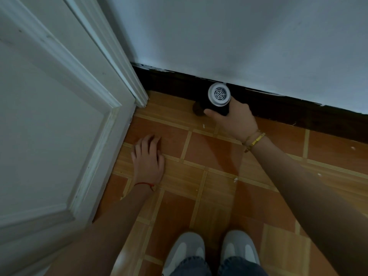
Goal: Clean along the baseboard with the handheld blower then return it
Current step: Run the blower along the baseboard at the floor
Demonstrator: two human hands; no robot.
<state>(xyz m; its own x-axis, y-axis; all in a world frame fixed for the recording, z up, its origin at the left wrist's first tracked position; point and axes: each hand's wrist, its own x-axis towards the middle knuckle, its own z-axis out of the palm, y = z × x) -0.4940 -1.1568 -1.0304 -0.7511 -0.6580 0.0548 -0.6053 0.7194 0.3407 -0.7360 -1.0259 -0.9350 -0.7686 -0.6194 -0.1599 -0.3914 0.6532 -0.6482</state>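
The handheld blower (219, 95) has a black body and a round white vented rear cap that faces me. My right hand (232, 119) is wrapped around its handle and holds it low against the dark baseboard (278, 105), nozzle pointing down and left toward the floor. The nozzle end is dark and hard to make out. My left hand (148, 158) rests flat on the orange tiled floor (215, 154), fingers apart, holding nothing. It lies to the left of the blower, near the door.
A white panelled door (55, 120) and its frame (127, 76) fill the left side. A pale wall (239, 36) rises above the baseboard. Small white specks lie on the tiles. My two grey shoes (213, 250) stand at the bottom.
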